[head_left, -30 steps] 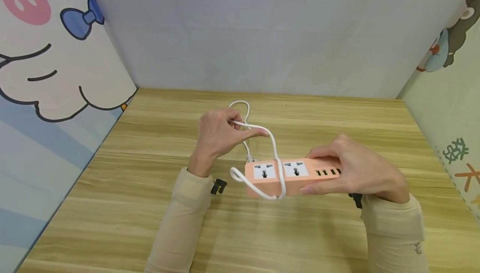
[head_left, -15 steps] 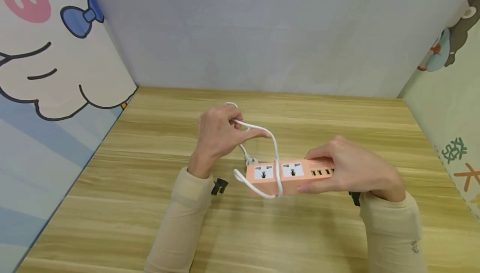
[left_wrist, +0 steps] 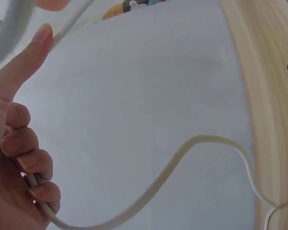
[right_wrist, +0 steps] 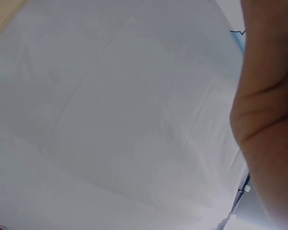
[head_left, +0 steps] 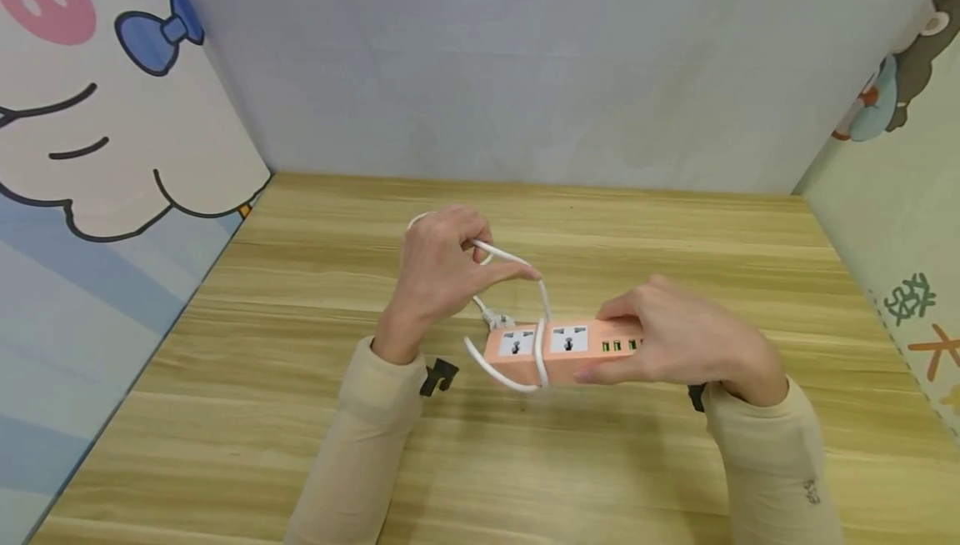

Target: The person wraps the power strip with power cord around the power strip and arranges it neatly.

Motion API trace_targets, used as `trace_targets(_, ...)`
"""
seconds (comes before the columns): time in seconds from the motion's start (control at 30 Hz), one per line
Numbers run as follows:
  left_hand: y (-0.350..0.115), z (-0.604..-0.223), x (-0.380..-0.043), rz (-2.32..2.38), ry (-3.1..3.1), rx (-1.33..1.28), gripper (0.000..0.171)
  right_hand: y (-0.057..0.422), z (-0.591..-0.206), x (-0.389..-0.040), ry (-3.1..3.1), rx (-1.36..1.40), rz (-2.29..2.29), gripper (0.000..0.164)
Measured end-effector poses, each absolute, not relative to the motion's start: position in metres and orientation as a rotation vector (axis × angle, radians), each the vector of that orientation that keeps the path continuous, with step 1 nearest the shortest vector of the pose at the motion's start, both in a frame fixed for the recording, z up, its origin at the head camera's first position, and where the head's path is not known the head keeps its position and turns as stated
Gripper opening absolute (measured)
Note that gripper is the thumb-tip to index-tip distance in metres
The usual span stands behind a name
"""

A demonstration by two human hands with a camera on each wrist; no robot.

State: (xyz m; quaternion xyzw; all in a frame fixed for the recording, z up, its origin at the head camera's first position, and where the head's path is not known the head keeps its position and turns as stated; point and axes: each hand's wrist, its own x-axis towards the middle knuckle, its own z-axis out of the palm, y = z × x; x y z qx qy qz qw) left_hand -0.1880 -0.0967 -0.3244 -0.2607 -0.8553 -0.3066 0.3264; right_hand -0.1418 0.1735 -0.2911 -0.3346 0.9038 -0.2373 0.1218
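An orange power strip (head_left: pixel 562 366) with white sockets and several USB ports is held tilted above the table. My right hand (head_left: pixel 686 337) grips its right end, thumb on the near side and fingers over the far side. A white cord (head_left: pixel 542 353) passes round the strip between the two sockets, with a loose loop at the left end. My left hand (head_left: pixel 442 266) holds the cord beyond the strip; in the left wrist view its fingers (left_wrist: pixel 36 160) curl round the cord and the thumb lies along it. The plug (head_left: pixel 497 320) is behind the strip's left end.
The wood-grain table (head_left: pixel 225 412) runs back to a pale grey wall (head_left: pixel 525 70). Cartoon-printed panels stand at left (head_left: pixel 112 153) and right. A black clip (head_left: pixel 438 377) sits at the left cuff. The right wrist view shows mostly wall.
The right hand and power strip have shifted left and turned slightly. The cord's far loop has drawn in behind the left hand, and the cord lies closer against the strip.
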Motion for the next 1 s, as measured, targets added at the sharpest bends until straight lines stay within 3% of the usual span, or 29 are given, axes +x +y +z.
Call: trace_targets(1.0, -0.085, -0.304, -0.164, -0.805, -2.253, -0.76, 0.048, 0.18, -0.29, -0.15, 2.823, -0.708, -0.702, 0.043)
